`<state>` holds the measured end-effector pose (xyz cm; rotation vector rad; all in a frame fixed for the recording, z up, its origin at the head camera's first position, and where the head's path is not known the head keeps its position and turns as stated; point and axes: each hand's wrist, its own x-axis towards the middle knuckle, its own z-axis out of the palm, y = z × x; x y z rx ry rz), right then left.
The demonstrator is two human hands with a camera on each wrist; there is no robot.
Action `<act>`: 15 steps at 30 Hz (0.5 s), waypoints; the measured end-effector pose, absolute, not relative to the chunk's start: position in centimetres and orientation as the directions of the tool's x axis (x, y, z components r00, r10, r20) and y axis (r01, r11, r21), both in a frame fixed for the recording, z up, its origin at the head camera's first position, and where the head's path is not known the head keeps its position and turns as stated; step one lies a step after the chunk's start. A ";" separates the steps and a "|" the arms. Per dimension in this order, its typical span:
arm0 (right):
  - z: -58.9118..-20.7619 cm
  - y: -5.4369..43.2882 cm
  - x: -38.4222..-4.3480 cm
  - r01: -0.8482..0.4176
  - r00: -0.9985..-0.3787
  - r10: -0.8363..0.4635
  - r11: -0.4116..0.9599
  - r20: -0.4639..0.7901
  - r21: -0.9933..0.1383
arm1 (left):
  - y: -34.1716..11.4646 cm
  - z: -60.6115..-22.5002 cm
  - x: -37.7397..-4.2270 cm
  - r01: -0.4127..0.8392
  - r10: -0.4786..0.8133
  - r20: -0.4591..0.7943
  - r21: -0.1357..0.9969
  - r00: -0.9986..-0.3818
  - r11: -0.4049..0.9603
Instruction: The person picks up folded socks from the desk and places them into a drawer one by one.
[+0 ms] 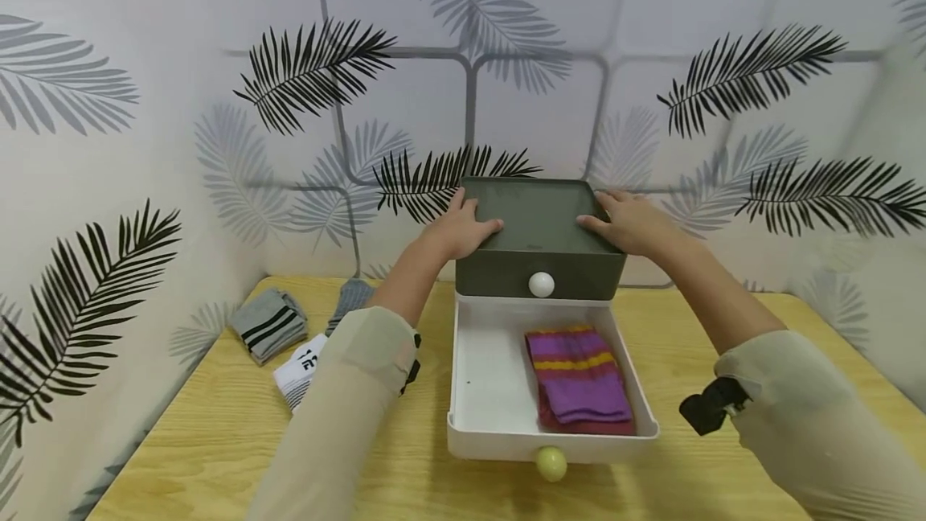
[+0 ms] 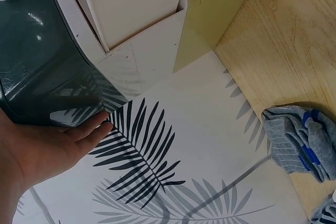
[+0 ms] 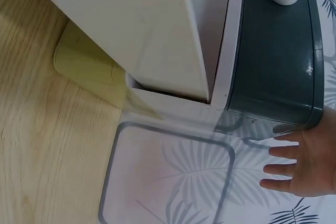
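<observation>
A small drawer cabinet stands against the wall. Its dark green top section [image 1: 538, 215] has a white knob [image 1: 541, 285]. My left hand [image 1: 463, 229] rests on the left edge of that top, thumb over the surface. On the opposite edge lies my right hand [image 1: 633, 223], also thumb on top. Both wrist views show straight fingers along the sides of the green section [image 2: 42, 51]. Beneath it a white drawer [image 1: 492, 392] with a yellow-green knob [image 1: 551, 464] is pulled out. Folded purple, red and yellow striped socks [image 1: 579, 372] lie in its right half.
Left of the cabinet, on the wooden table [image 1: 195, 441], lie grey socks with black stripes [image 1: 271, 326], white patterned socks [image 1: 298, 368] and blue-grey socks [image 1: 350, 301], partly behind my left arm. The right wrist view shows a yellow-green lower section [image 3: 86, 64]. A leaf-patterned wall covering stands behind.
</observation>
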<state>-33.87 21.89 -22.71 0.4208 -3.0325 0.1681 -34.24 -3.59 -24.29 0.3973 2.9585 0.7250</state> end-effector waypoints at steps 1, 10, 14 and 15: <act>-22.8 21.9 -33.9 -0.273 -0.961 -0.267 0.957 0.071 -0.098 | -3.5 -24.3 -34.2 0.229 0.261 -0.007 0.460 -0.965 0.858; -23.1 22.0 -34.2 -0.211 -0.976 -0.217 0.949 0.000 -0.235 | -3.7 -24.4 -34.2 0.240 0.261 0.018 0.462 -0.965 0.854; -23.1 22.1 -34.1 -0.168 -0.983 -0.181 0.952 -0.031 -0.258 | -3.6 -24.4 -34.4 0.278 0.256 0.110 0.423 -0.961 0.862; -23.1 22.0 -34.1 -0.159 -0.984 -0.174 0.953 -0.036 -0.259 | -3.7 -24.4 -34.3 0.286 0.246 0.149 0.420 -0.958 0.861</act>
